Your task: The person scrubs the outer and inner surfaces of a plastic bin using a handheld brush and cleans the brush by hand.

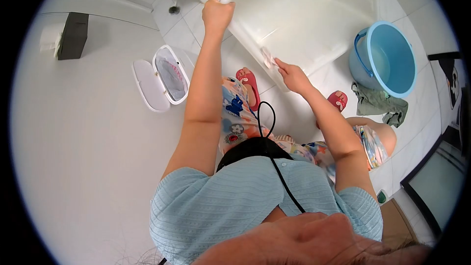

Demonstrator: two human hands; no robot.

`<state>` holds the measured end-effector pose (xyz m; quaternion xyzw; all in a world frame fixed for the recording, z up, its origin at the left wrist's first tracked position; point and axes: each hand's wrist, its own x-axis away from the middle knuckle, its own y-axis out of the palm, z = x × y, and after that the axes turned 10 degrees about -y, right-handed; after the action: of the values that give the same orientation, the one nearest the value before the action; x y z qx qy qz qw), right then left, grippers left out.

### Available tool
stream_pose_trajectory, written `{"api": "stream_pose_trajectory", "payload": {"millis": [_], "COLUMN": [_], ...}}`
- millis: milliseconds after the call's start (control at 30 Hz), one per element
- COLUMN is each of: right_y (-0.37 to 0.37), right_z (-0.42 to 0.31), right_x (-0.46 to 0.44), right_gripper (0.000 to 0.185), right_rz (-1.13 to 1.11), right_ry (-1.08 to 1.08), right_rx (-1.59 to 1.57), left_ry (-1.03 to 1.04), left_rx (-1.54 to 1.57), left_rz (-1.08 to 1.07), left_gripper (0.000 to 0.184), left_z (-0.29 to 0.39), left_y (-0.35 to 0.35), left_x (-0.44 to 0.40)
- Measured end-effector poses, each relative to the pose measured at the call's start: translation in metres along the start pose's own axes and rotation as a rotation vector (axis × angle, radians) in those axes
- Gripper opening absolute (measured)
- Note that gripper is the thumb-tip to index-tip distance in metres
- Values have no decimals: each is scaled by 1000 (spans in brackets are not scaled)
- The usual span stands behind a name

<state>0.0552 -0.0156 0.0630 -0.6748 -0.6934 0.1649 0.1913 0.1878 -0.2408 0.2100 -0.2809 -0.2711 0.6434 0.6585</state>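
A large white plastic tub is tipped up in front of me, its hollow inside showing. My left hand is closed around its rim at the upper corner. Lower down the near edge, my right hand grips a small pale pink-and-white piece, which lies against the rim. Whether it is a cloth or a brush I cannot tell. The fingertips of my right hand are partly hidden.
To the right stands a blue bucket holding some liquid, with a crumpled grey-green cloth beside it. At left is a white bin, lid raised, bag inside. A dark paper holder juts from the wall. Red slippers are on the tiles.
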Motion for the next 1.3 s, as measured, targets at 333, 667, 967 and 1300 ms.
{"api": "stream_pose_trajectory", "payload": {"millis": [333, 667, 967, 1300], "right_y": [-19, 55, 20, 15], "right_z": [-68, 106, 101, 120], "right_x": [-47, 29, 71, 72], "right_gripper": [41, 39, 45, 29], "right_rz": [156, 49, 103, 369], "right_ry": [-72, 158, 685, 756], "right_rx": [-217, 47, -311, -542], "left_ry": [47, 33, 49, -184], "left_rx": [-87, -108, 26, 505], "left_rz": [11, -25, 103, 300], "left_gripper": [39, 41, 56, 33], "left_z": [4, 9, -5, -22], "left_y": [4, 0, -8, 27], "left_x": [8, 14, -18, 14]}}
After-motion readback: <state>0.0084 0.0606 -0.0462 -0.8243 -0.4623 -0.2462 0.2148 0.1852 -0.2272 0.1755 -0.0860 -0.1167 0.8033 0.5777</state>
